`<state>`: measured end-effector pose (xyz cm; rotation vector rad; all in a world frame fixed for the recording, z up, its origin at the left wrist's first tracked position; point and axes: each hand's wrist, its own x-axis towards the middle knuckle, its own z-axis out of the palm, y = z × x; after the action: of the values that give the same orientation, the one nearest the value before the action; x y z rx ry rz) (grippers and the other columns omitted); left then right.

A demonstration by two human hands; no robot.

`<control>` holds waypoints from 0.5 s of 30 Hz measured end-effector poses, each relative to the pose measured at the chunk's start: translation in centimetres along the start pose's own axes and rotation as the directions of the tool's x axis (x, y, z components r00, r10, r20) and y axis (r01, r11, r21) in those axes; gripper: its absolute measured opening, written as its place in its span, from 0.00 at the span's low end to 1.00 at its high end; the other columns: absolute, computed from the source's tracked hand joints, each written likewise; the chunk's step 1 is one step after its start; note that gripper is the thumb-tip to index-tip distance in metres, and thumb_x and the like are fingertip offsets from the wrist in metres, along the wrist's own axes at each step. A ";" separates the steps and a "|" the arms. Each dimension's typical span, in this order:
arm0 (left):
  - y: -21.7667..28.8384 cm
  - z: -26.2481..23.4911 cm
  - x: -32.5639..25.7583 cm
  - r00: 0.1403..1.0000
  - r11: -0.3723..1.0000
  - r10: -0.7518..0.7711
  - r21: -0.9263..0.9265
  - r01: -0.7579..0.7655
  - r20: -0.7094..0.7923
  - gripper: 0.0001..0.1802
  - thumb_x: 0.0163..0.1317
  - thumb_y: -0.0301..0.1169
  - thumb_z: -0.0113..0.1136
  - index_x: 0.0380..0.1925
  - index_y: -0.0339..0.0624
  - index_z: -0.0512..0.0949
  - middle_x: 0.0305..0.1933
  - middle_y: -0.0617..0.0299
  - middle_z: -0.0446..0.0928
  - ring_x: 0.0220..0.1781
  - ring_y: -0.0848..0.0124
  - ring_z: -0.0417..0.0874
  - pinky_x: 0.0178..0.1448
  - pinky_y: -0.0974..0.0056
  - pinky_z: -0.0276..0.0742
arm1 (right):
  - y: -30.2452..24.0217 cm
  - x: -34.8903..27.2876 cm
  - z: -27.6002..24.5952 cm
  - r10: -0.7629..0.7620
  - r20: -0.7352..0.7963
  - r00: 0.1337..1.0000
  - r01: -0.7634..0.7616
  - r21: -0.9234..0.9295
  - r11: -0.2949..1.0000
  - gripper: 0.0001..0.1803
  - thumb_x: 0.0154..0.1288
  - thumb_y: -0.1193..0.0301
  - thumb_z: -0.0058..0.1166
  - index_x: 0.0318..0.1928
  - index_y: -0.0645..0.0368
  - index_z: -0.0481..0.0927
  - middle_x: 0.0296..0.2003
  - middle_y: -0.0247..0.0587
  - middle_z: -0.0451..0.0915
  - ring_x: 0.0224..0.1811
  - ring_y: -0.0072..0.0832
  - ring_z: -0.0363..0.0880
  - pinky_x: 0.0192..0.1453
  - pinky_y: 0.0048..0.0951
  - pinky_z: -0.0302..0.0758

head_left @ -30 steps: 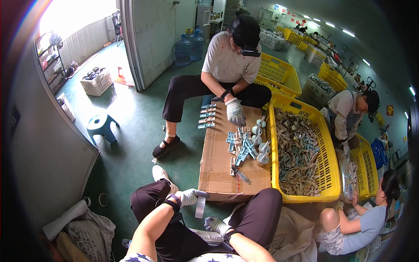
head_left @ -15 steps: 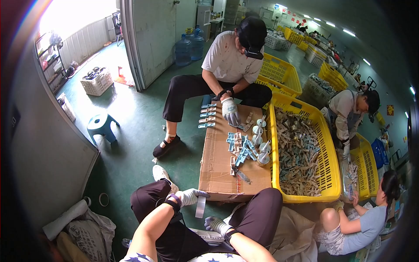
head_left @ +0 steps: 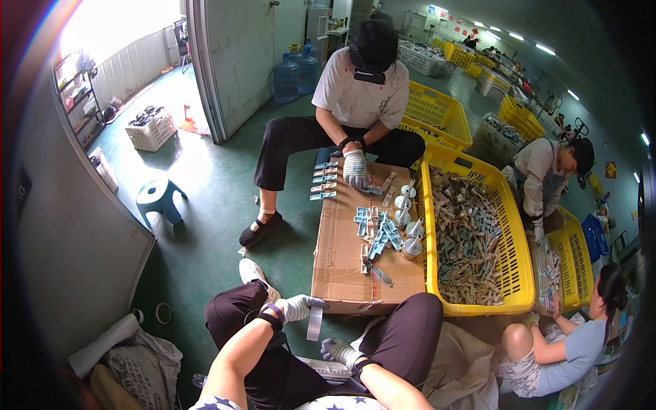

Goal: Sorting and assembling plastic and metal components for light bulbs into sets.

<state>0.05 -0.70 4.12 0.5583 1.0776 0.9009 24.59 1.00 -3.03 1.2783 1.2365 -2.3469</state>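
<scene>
Green floor (head_left: 219, 205), blue stool (head_left: 157, 190) at left, bright doorway (head_left: 123, 27) at upper left, strip lights (head_left: 545, 50) at upper right

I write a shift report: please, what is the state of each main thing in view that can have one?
Left hand: gloved, holding the pale strip
Pale strip: hanging down
Right hand: gloved, fingers bent
Clips: some lined up, others heaped
Cardboard box: laden with clips
Yellow crate: open-topped, well filled
Blue stool: upright
Water bottles: upright
</scene>
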 end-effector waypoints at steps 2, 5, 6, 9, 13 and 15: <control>-0.3 -0.1 -0.1 0.985 0.930 0.168 0.325 -0.171 0.038 0.16 0.65 0.18 0.52 0.52 0.37 0.79 0.46 0.74 0.77 0.47 0.84 0.74 0.54 0.77 0.69 | -0.1 -0.1 0.0 -0.001 -0.021 1.000 0.000 -0.027 1.000 0.12 0.66 0.64 0.57 0.42 0.59 0.76 0.31 0.38 0.78 0.28 0.27 0.76 0.32 0.30 0.77; -2.0 -1.8 1.1 0.995 0.988 0.098 0.120 -0.101 0.029 0.15 0.66 0.19 0.51 0.52 0.38 0.79 0.46 0.74 0.77 0.47 0.85 0.74 0.54 0.77 0.69 | -0.2 -0.1 0.4 -0.001 -0.010 1.000 0.001 -0.029 1.000 0.13 0.66 0.63 0.57 0.42 0.59 0.76 0.31 0.38 0.78 0.28 0.28 0.76 0.32 0.29 0.77; -2.3 -2.1 1.3 0.995 0.988 0.097 0.120 -0.100 0.027 0.15 0.66 0.19 0.51 0.52 0.38 0.79 0.46 0.74 0.77 0.47 0.85 0.74 0.54 0.77 0.69 | -0.2 0.0 0.5 0.000 -0.008 1.000 0.000 -0.030 1.000 0.13 0.66 0.63 0.57 0.42 0.59 0.76 0.31 0.38 0.78 0.28 0.28 0.76 0.32 0.29 0.77; -1.8 -1.9 1.7 0.993 0.946 -0.106 -0.303 0.116 0.049 0.16 0.66 0.19 0.51 0.52 0.38 0.79 0.47 0.75 0.76 0.47 0.86 0.73 0.54 0.78 0.69 | 0.2 0.2 0.0 -0.009 0.002 1.000 0.009 -0.019 1.000 0.14 0.66 0.63 0.58 0.43 0.59 0.75 0.32 0.38 0.78 0.29 0.28 0.76 0.33 0.30 0.77; -1.0 -0.8 1.1 0.998 0.987 -0.056 -0.148 0.059 0.023 0.15 0.66 0.19 0.52 0.51 0.38 0.79 0.46 0.75 0.76 0.47 0.86 0.73 0.53 0.78 0.69 | 0.6 0.5 -0.4 -0.008 0.008 1.000 0.008 -0.020 1.000 0.14 0.66 0.63 0.57 0.43 0.59 0.75 0.32 0.39 0.78 0.29 0.28 0.76 0.33 0.31 0.77; -1.0 -0.8 0.9 1.000 0.997 -0.027 -0.074 0.027 0.004 0.15 0.66 0.19 0.52 0.51 0.38 0.79 0.46 0.75 0.76 0.47 0.86 0.73 0.53 0.77 0.69 | 0.5 0.4 -0.3 -0.005 0.012 1.000 0.005 -0.018 1.000 0.13 0.66 0.63 0.57 0.43 0.59 0.75 0.32 0.39 0.78 0.29 0.28 0.76 0.33 0.31 0.77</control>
<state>-0.14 -0.47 2.57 0.4827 1.0426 0.9122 24.77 1.03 -3.69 1.2548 1.2553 -2.3381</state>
